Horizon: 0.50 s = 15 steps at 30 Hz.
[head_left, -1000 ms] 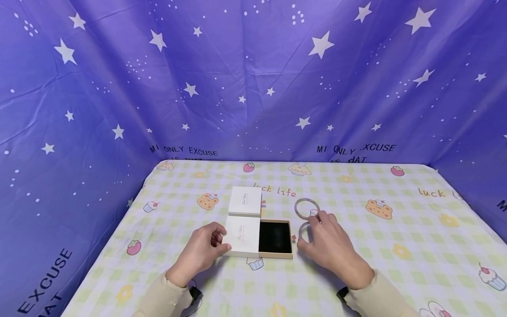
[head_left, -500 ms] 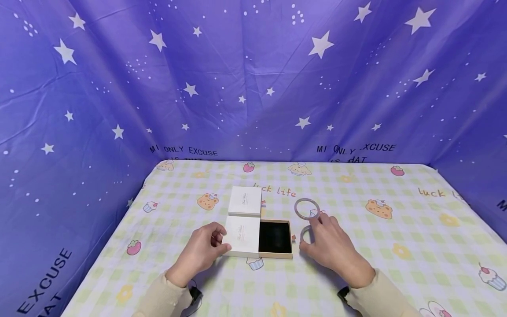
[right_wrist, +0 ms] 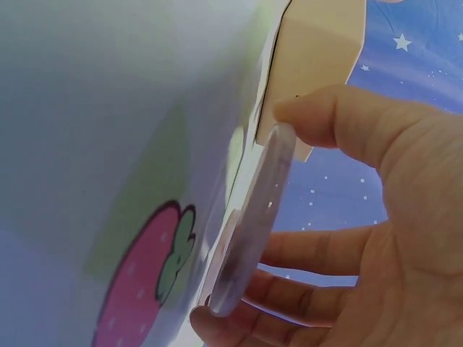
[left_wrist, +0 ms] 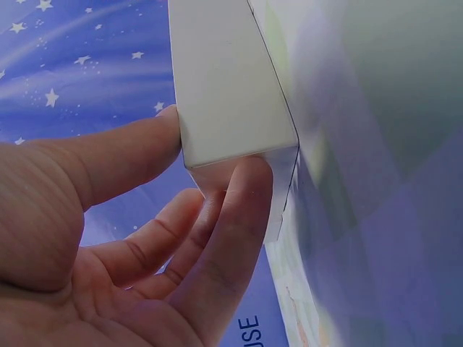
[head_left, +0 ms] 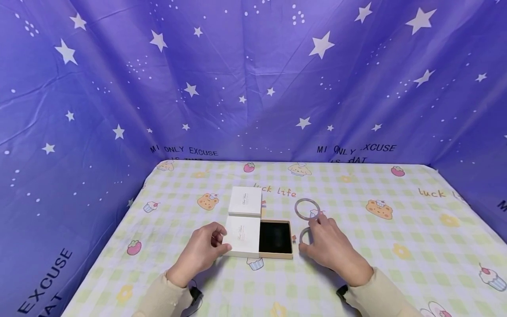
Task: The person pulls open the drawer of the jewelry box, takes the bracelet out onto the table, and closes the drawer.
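My left hand point(head_left: 201, 250) holds the left end of a white slide-out gift box point(head_left: 241, 237), thumb at its front corner. In the left wrist view a finger presses the end of the box point(left_wrist: 231, 87). Its drawer point(head_left: 276, 256) is pulled out to the right and shows a black lining. Right of the drawer, my right hand point(head_left: 332, 242) grips a pale translucent bangle point(right_wrist: 255, 217) across its width, thumb on one side and fingers on the other. From the head camera, the hand covers much of this bangle. A second bangle point(head_left: 296, 208) lies just beyond the fingertips.
Behind the pulled-out box sits another white box point(head_left: 244, 200), closed, with a small reddish tab on its right. A checked cloth point(head_left: 404, 281) printed with cartoons covers the table. Purple curtains point(head_left: 253, 88) with stars hang behind and beside it.
My right hand and the bangle it grips have shifted very slightly right, away from the drawer. The left hand, both boxes and the other bangle look the same.
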### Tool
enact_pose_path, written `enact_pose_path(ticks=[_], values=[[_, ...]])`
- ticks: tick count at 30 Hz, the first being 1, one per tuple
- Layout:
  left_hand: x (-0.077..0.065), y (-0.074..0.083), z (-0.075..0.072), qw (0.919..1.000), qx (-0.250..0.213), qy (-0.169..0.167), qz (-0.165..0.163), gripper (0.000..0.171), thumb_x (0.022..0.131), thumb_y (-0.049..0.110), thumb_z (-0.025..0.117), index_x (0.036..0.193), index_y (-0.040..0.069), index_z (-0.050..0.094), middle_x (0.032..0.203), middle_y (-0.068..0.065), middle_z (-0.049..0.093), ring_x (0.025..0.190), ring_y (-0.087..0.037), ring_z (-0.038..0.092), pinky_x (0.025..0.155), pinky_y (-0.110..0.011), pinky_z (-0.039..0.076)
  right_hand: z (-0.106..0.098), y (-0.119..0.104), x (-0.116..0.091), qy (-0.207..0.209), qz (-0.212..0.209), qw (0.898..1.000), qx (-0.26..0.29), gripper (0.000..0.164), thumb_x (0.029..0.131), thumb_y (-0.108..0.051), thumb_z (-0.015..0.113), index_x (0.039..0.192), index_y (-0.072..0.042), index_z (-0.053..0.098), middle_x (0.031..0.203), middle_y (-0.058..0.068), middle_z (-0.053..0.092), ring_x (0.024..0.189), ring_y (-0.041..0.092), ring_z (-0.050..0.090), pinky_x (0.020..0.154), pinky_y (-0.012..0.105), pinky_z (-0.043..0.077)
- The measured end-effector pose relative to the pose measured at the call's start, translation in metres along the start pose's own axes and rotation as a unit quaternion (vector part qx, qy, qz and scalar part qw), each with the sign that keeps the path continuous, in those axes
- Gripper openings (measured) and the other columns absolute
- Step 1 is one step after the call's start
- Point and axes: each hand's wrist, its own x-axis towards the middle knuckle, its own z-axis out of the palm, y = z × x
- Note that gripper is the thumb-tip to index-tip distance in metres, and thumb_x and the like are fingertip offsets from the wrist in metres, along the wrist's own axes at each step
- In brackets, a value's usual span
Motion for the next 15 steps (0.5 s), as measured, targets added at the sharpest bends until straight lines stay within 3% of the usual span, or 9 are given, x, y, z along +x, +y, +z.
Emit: enact_pose_path(ticks=[15], values=[[0.0003,-0.0008,0.0003,1.0,0.002,-0.001,0.001,0.023,0.078,0.004,0.077,0.093,0.004,0.06,0.074,0.001,0.053,0.064,-0.011,0.051,0.057,-0.023,0.044,0.0011,-0.0034,0.0025,-0.017,0.006,1.0,-0.006,0.055,0.07,-0.035,0.08,0.104,0.004,0.064,0.117,0.022,0.051,0.097,0.035,0.051,0.072,0.047,0.049]])
